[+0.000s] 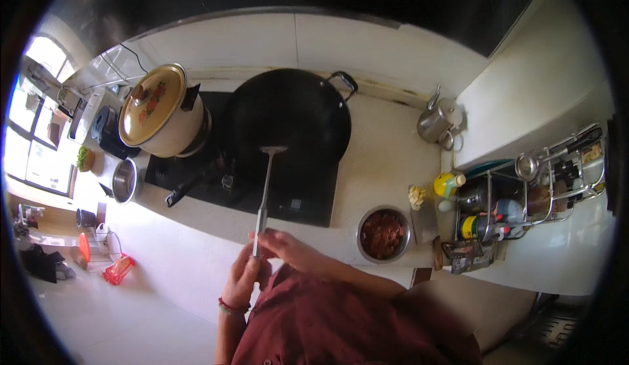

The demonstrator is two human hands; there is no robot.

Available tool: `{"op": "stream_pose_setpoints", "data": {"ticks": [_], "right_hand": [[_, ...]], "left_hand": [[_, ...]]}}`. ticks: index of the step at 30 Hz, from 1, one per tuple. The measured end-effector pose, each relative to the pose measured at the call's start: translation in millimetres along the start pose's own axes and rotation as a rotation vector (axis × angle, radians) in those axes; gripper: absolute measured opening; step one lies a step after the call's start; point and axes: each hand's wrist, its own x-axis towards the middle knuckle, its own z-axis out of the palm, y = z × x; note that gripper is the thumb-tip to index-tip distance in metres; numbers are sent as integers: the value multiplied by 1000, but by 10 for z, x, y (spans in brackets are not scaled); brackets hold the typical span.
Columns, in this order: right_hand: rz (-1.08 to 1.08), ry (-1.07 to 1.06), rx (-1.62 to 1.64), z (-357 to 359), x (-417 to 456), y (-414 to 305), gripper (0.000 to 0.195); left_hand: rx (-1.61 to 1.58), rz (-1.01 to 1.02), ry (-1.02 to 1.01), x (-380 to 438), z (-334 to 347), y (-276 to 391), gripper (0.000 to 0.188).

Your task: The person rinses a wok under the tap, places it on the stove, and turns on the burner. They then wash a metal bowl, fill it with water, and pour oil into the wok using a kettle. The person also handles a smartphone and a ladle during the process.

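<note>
My left hand (244,269), with a bracelet at its wrist, grips the lower end of a metal wok spatula (263,207). Higher on the same handle is my right hand (285,248), its fingers wrapped about the shaft. The spatula points away from me, and its blade shows nearly edge-on over the near part of a black wok (295,104). Nothing can be made out inside the dark wok. It sits on a black glass cooktop (304,205), its long handle (189,188) toward the front left and a loop handle at the back right.
A lidded enamel pot (169,119) stands left of the wok, near a steel bowl (125,180). To the right are a steel bowl of raw-looking meat (383,234), a cleaver (424,225), chopped pale pieces (416,197), a metal kettle (436,121) and a wire rack (538,188) with bottles.
</note>
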Motion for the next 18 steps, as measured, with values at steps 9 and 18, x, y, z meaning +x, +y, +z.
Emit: {"op": "stream_pose_setpoints", "data": {"ticks": [9,18], "right_hand": [[25,164,394,-59,-68,-250,32],[-145,309,510,354,351,32,25]], "left_hand": [[963,502,457,551,-800,548,22],[1456,306,109,1453,-1905,768,46]]}}
